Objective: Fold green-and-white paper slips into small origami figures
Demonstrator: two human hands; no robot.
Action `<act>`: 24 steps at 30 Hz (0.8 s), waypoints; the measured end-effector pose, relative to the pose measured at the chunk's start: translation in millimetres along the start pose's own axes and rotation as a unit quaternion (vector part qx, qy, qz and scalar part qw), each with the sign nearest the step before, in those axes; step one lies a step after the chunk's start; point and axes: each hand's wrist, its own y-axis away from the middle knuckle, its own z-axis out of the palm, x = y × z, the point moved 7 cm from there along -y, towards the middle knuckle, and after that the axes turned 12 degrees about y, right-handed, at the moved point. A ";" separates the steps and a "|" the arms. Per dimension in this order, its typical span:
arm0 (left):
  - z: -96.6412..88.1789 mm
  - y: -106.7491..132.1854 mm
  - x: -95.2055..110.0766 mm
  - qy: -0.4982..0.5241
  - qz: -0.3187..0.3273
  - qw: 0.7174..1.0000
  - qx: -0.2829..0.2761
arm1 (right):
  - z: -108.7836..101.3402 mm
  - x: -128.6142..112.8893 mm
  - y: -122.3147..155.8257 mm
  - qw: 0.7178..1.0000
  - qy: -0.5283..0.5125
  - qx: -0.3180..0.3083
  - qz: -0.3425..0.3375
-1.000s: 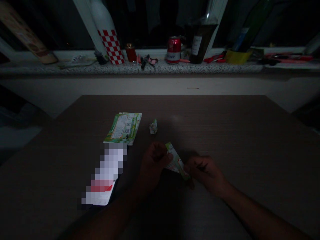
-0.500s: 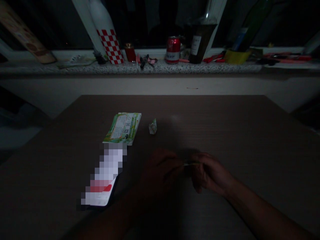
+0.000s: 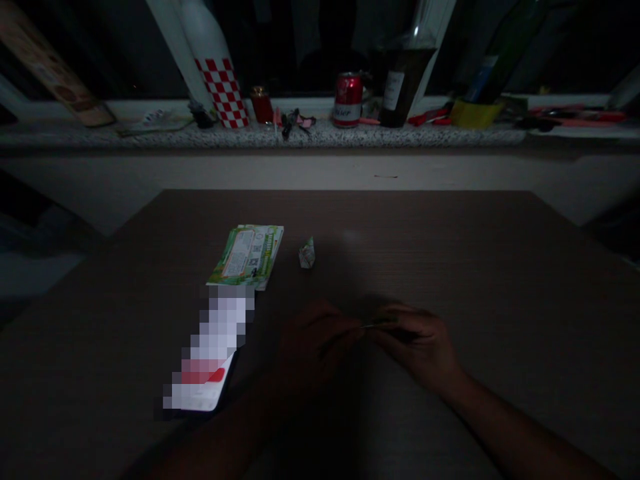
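I see two hands over the table (image 3: 475, 253), and between their fingertips is one thin paper piece (image 3: 371, 326), almost edge-on to my camera and deep in shadow. The right hand (image 3: 425, 337) pinches it between thumb and fingers, and the left hand (image 3: 323, 340) pinches its end on the nine o'clock side; how many folds it has, I cannot tell. I judge it very light, easy to bend but able to keep a crease, perhaps a little slippery, and quick to tear; so I would hold it softly by the edges, with the fingertips only. Taking this piece as the centre of the clock, I count one small folded paper shape (image 3: 307, 255) at half past ten, one stack of printed sheets (image 3: 245, 257) near ten, whose number I cannot count, and one phone (image 3: 205, 397) with lit screen a little below nine. Farther, on the window sill (image 3: 310, 139), among other things, stand one red can (image 3: 348, 100) just before twelve and one checkered bottle (image 3: 223, 90) at eleven.
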 end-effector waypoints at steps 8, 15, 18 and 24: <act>2.5 -4.1 -7.9 0.034 -0.086 0.995 -0.043 | 0.4 -3.6 2.1 0.998 0.027 -0.034 -0.035; 12.4 -1.5 -28.9 0.115 -0.228 0.964 -0.070 | 6.2 8.1 3.8 0.993 -0.039 -0.076 0.077; 15.7 1.1 -33.5 0.131 -0.250 0.956 -0.084 | 10.4 15.0 6.2 0.987 -0.048 -0.100 0.118; 24.5 11.5 -42.4 0.226 -0.329 0.909 -0.117 | 14.0 17.7 9.4 0.983 -0.037 -0.127 0.126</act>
